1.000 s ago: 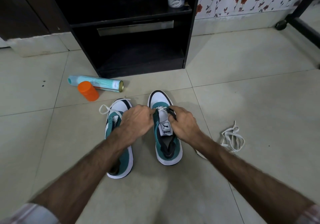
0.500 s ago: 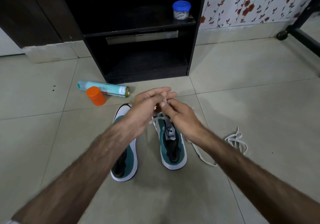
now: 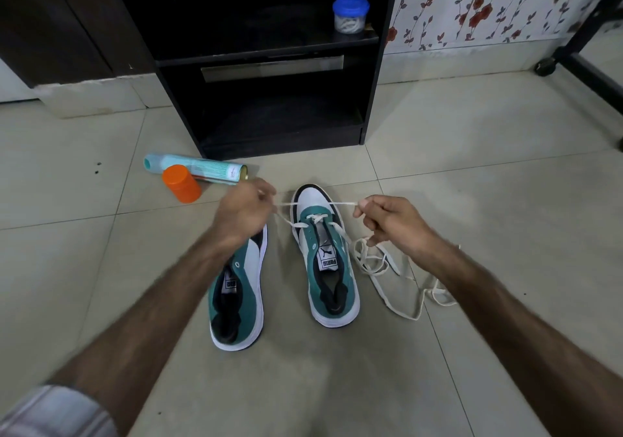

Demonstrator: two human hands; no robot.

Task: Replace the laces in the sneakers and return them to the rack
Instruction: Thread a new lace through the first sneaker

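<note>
Two teal-and-white sneakers stand on the tiled floor, toes toward the rack. The right sneaker [image 3: 325, 261] has a white lace [image 3: 337, 228] threaded through its front eyelets. My left hand [image 3: 244, 212] pinches one end of that lace, and my right hand [image 3: 392, 222] pinches the other end, both pulled out to the sides above the toe. The left sneaker [image 3: 241, 293] lies partly under my left wrist; its front is hidden. The rest of the lace trails into a loose pile [image 3: 391, 278] on the floor under my right forearm.
A black shoe rack [image 3: 269, 62] stands straight ahead, with a blue-lidded jar [image 3: 350, 14] on its upper shelf. A teal spray can [image 3: 199, 167] lies by an orange cap [image 3: 181, 183] left of the shoes. A black wheeled frame [image 3: 573, 62] is at the right.
My hands have lifted off the right sneaker's tongue and drawn apart, stretching the lace ends out to either side. The camera has tilted up a little.
</note>
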